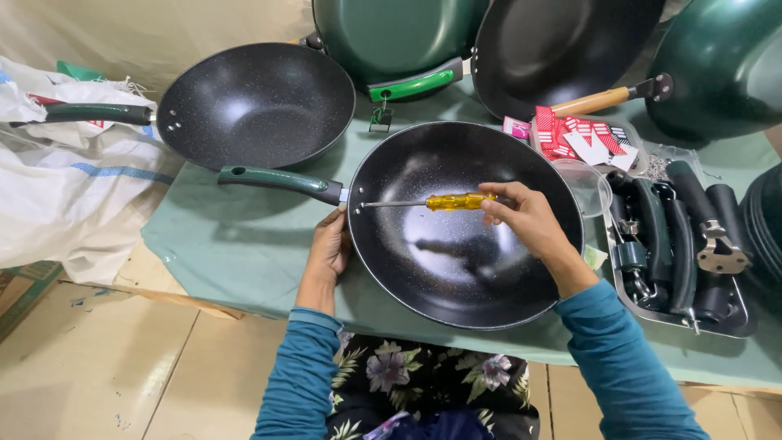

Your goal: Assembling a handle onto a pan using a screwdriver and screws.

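Observation:
A black speckled wok lies on the green cloth in front of me, its dark green handle pointing left. My right hand grips a screwdriver with a yellow handle, held level over the wok. Its metal tip touches the inner wall where the handle joins. My left hand holds the wok's outer rim just below that joint.
A second black wok with a green handle sits at the back left. More green and black pans lean at the back. A metal tray of dark handles stands at right, beside a clear box of red-and-white packets. White sacks lie at left.

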